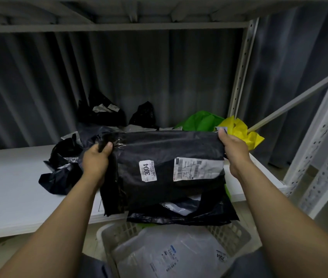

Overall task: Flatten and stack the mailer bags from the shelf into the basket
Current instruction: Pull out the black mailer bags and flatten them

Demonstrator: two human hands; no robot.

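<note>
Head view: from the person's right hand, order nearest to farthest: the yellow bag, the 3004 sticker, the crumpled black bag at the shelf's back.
From the right hand:
1. yellow bag, just behind it
2. 3004 sticker, on the held bag, leftward
3. crumpled black bag, far back left

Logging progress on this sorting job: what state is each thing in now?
Black mailer: stretched flat between both hands.
Left hand: grips its left edge.
Right hand: grips its right corner.
Basket: holds a flat white mailer.
Green bag: crumpled, on shelf.
Yellow bag: crumpled, on shelf.
Other black bags: crumpled, on shelf.
</note>
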